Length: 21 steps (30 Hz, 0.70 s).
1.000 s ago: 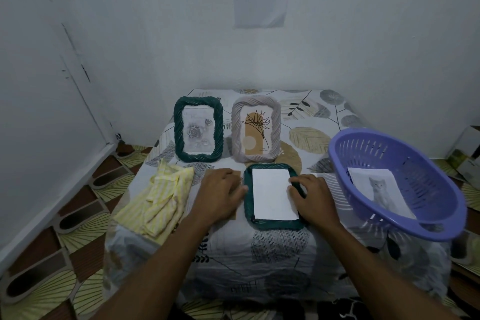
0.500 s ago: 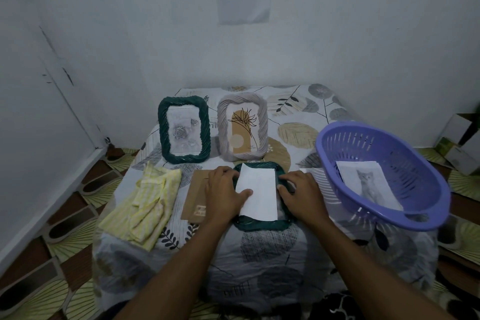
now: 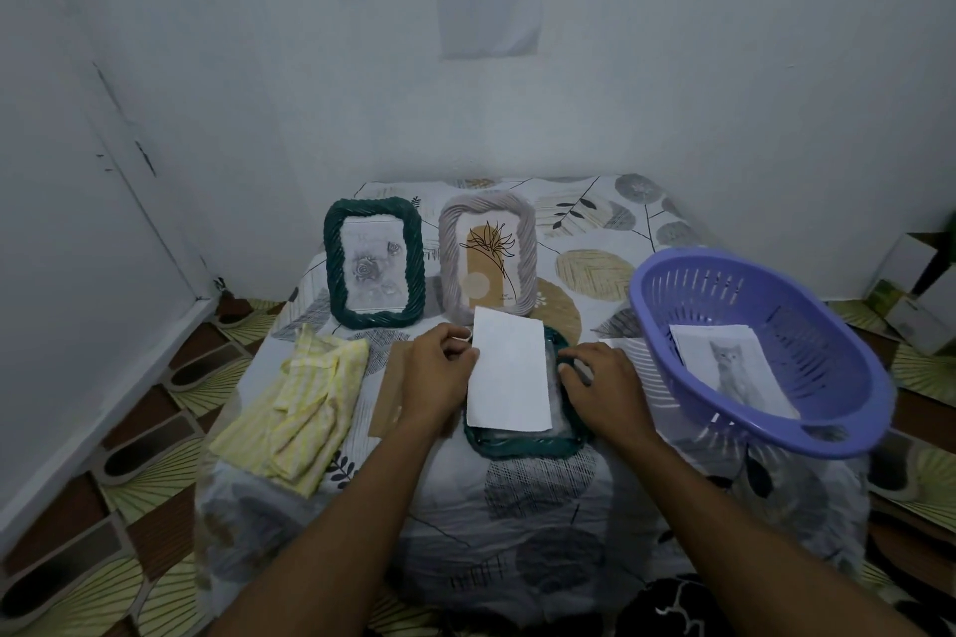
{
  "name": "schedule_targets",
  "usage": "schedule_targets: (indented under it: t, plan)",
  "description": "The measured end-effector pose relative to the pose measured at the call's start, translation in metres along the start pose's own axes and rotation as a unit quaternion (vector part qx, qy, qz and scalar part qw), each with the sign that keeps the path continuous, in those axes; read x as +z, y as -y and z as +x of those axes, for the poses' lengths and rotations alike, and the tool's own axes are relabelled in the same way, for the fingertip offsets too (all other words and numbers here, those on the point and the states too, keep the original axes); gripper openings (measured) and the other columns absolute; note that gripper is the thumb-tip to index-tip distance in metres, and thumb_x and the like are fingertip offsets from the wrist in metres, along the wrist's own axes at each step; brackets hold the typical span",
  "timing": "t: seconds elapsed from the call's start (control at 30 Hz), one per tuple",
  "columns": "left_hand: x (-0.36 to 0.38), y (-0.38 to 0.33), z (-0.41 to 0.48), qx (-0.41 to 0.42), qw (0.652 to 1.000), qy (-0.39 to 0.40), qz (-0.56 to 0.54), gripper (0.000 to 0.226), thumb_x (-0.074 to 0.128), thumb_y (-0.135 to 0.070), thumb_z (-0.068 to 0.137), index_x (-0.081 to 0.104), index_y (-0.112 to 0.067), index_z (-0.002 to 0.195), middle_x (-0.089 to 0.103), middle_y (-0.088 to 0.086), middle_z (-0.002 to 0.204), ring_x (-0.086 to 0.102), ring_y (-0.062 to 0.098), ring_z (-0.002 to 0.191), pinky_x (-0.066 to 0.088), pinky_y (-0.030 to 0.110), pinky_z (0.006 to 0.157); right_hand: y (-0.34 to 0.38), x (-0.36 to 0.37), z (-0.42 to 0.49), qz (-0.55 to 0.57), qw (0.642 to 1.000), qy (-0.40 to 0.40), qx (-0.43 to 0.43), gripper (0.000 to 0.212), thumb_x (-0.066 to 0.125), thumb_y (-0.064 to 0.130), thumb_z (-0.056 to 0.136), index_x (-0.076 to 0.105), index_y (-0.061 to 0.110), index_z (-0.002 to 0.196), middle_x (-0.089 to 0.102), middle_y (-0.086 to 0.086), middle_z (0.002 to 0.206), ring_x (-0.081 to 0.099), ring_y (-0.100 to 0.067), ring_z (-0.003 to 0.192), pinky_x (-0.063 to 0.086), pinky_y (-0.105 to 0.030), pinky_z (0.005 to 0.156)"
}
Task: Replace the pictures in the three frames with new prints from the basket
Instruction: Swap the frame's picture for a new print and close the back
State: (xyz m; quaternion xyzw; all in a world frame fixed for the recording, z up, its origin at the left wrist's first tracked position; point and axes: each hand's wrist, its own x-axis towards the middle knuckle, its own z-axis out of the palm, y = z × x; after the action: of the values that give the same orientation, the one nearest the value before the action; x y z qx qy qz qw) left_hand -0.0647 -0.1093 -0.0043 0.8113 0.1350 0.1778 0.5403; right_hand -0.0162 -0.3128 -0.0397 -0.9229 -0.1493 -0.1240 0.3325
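left hand (image 3: pixel 434 378) pinches white sheet (image 3: pixel 509 372) left edge | right hand (image 3: pixel 605 383) loose, resting on flat green frame (image 3: pixel 527 446) right rim

Green frame (image 3: pixel 373 263) and grey frame (image 3: pixel 486 255) stand upright, third frame (image 3: pixel 522 445) lies flat under a white sheet (image 3: pixel 509 370), cat print (image 3: pixel 732 367) in purple basket (image 3: pixel 827 352).

Your left hand (image 3: pixel 439 378) and your right hand (image 3: pixel 602 385) are both bare. Your left forearm (image 3: pixel 362 507) and right forearm (image 3: pixel 724 507) are bare too, uncovered for all the length that the view shows.
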Motion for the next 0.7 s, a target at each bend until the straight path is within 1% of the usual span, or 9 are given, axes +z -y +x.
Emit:
schedule_targets:
  t: [0.13, 0.2, 0.3, 0.4, 0.47, 0.53, 0.57, 0.63, 0.7]
  plan:
    - [-0.008, -0.014, 0.001, -0.047, 0.995, 0.041, -0.080, 0.021, 0.062, 0.003, 0.086, 0.067, -0.014, 0.097, 0.070, 0.011, 0.087, 0.066, 0.018, 0.079, 0.054, 0.024, 0.062, 0.009, -0.009, 0.003, -0.001, 1.000, -0.002, -0.017, 0.025, 0.055, 0.015, 0.090, 0.069, 0.010, 0.111, 0.065, -0.008, 0.114, 0.055, -0.024, 0.105, 0.043, -0.032, 0.092]
    - [-0.009, -0.016, 0.003, -0.054, 0.994, 0.036, -0.091, 0.023, 0.063, 0.002, 0.086, 0.068, -0.019, 0.092, 0.070, 0.009, 0.088, 0.068, 0.021, 0.080, 0.054, 0.025, 0.058, 0.015, -0.015, 0.007, -0.018, 0.998, 0.000, -0.057, 0.025, 0.051, 0.008, 0.091, 0.069, 0.009, 0.108, 0.064, -0.008, 0.112, 0.056, -0.024, 0.103, 0.043, -0.029, 0.090]
    - [-0.008, -0.018, 0.003, -0.065, 0.992, 0.034, -0.101, 0.020, 0.064, -0.001, 0.086, 0.069, -0.019, 0.094, 0.071, 0.005, 0.090, 0.069, 0.023, 0.084, 0.057, 0.030, 0.064, 0.032, -0.031, 0.016, 0.008, 0.997, -0.032, -0.073, 0.026, 0.049, 0.002, 0.091, 0.069, 0.008, 0.107, 0.066, -0.008, 0.110, 0.057, -0.020, 0.097, 0.042, -0.024, 0.088]
    - [-0.002, -0.024, 0.000, -0.083, 0.988, 0.040, -0.125, 0.017, 0.063, -0.002, 0.088, 0.067, -0.016, 0.098, 0.070, 0.004, 0.094, 0.068, 0.022, 0.087, 0.058, 0.030, 0.069, 0.048, -0.056, 0.024, 0.022, 0.992, -0.079, -0.093, 0.023, 0.052, 0.005, 0.089, 0.069, 0.009, 0.104, 0.068, -0.007, 0.106, 0.059, -0.019, 0.093, 0.051, -0.034, 0.084]
    - [0.005, -0.030, -0.002, -0.096, 0.984, 0.052, -0.142, 0.017, 0.062, -0.002, 0.089, 0.067, -0.014, 0.100, 0.070, 0.005, 0.094, 0.068, 0.021, 0.085, 0.057, 0.028, 0.066, 0.047, -0.079, 0.028, -0.053, 0.990, -0.087, -0.096, 0.024, 0.056, 0.012, 0.087, 0.068, 0.014, 0.108, 0.066, -0.005, 0.112, 0.055, -0.023, 0.104, 0.049, -0.038, 0.086]
    - [0.017, -0.035, -0.001, -0.101, 0.982, 0.069, -0.147, 0.018, 0.062, 0.000, 0.088, 0.066, -0.011, 0.102, 0.070, 0.006, 0.094, 0.069, 0.021, 0.083, 0.058, 0.028, 0.065, 0.036, -0.105, 0.029, -0.125, 0.988, -0.071, -0.055, 0.033, 0.062, 0.024, 0.084, 0.064, 0.019, 0.117, 0.062, -0.005, 0.123, 0.050, -0.025, 0.113, 0.046, -0.042, 0.093]
    - [0.023, -0.038, -0.002, -0.101, 0.981, 0.079, -0.146, 0.018, 0.062, 0.001, 0.088, 0.066, -0.010, 0.102, 0.070, 0.007, 0.093, 0.069, 0.021, 0.082, 0.059, 0.028, 0.065, 0.027, -0.116, 0.028, -0.121, 0.991, -0.049, -0.010, 0.041, 0.064, 0.028, 0.084, 0.061, 0.019, 0.123, 0.060, -0.005, 0.127, 0.051, -0.027, 0.115, 0.045, -0.041, 0.095]
    - [0.037, -0.042, -0.002, -0.097, 0.980, 0.099, -0.143, 0.017, 0.062, 0.002, 0.088, 0.065, -0.007, 0.102, 0.071, 0.008, 0.092, 0.069, 0.023, 0.082, 0.059, 0.030, 0.066, 0.011, -0.134, 0.022, -0.056, 0.992, 0.037, 0.106, 0.054, 0.066, 0.035, 0.085, 0.052, 0.019, 0.134, 0.059, -0.007, 0.131, 0.056, -0.027, 0.113, 0.047, -0.040, 0.095]
    - [0.052, -0.047, -0.002, -0.092, 0.979, 0.118, -0.136, 0.017, 0.063, 0.002, 0.087, 0.065, -0.004, 0.103, 0.070, 0.010, 0.093, 0.069, 0.025, 0.082, 0.059, 0.032, 0.067, 0.000, -0.140, 0.016, -0.009, 0.974, 0.137, 0.179, 0.059, 0.066, 0.037, 0.087, 0.047, 0.017, 0.139, 0.060, -0.010, 0.128, 0.061, -0.026, 0.105, 0.052, -0.037, 0.089]
